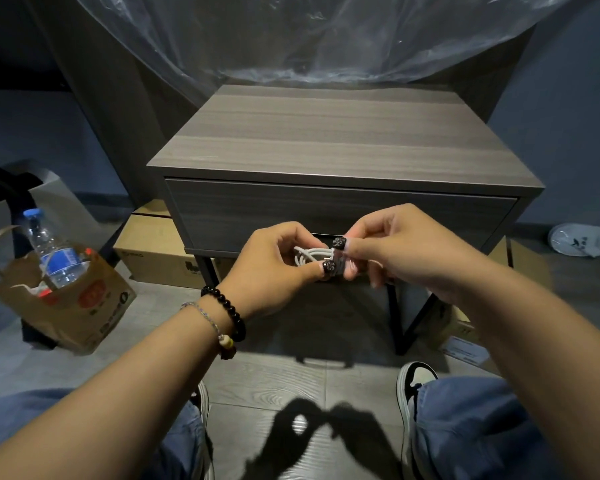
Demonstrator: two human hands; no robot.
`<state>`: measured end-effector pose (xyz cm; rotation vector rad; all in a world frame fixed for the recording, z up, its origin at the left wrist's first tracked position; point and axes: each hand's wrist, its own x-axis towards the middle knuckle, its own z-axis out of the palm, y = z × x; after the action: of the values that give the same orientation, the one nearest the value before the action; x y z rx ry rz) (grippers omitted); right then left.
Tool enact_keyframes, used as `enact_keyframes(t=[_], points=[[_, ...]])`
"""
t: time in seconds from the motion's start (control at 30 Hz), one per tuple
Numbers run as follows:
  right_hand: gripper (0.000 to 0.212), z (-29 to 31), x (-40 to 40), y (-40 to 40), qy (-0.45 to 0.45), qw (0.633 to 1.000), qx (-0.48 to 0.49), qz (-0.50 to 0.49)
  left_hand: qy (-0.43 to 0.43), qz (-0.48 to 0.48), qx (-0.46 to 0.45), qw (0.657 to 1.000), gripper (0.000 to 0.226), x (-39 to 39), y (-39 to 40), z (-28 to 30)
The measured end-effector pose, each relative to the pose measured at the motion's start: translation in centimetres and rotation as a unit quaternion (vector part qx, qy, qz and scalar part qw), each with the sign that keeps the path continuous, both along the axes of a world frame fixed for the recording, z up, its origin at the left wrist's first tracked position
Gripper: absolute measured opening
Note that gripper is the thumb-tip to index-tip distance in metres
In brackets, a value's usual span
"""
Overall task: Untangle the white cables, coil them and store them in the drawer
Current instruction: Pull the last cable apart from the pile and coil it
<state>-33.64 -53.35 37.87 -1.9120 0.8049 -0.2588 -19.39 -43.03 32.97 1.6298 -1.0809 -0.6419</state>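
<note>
A small coil of white cable [309,255] is held between both hands in front of the grey nightstand [340,140]. My left hand [274,268] grips the coil's left side, thumb pressed on it. My right hand [399,244] pinches the coil's right end, where the cable is wrapped around the bundle. Most of the coil is hidden by the fingers. The nightstand's drawer [257,216] is shut, just behind the hands.
A brown paper bag [70,306] with a water bottle [52,251] stands on the floor at left. Cardboard boxes [153,251] sit beside and under the nightstand. A white slipper [582,240] lies at far right. Clear plastic sheeting [309,36] hangs behind.
</note>
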Motion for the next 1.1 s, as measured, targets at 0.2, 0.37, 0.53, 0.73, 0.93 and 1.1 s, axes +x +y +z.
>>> enact_keyframes(t=[0.2, 0.37, 0.53, 0.73, 0.93, 1.1], points=[[0.013, 0.1, 0.0, 0.0, -0.052, 0.995, -0.072, -0.036, 0.042, -0.055, -0.012, 0.998, 0.022, 0.1, 0.5, 0.8], [0.015, 0.2, 0.1, -0.4, -0.067, 0.993, -0.093, -0.035, 0.080, -0.117, -0.013, 0.990, 0.021, -0.9, 1.1, 1.2], [0.017, 0.2, 0.3, -0.4, -0.113, 0.991, -0.024, -0.061, 0.214, -0.081, -0.045, 0.972, 0.032, -1.0, 1.1, 1.6], [0.042, 0.7, -0.2, -1.2, -0.186, 0.971, 0.150, -0.027, 0.354, -0.062, -0.056, 0.931, 0.026, -0.7, 0.5, 2.5], [0.050, 0.0, -0.7, -1.8, -0.178, 0.932, 0.314, 0.022, 0.386, -0.063, -0.041, 0.920, 0.023, -1.2, 0.3, 3.1], [0.039, -0.6, -0.9, -1.6, -0.182, 0.936, 0.299, 0.039, 0.392, -0.051, -0.041, 0.918, 0.022, -1.0, 0.4, 3.8]])
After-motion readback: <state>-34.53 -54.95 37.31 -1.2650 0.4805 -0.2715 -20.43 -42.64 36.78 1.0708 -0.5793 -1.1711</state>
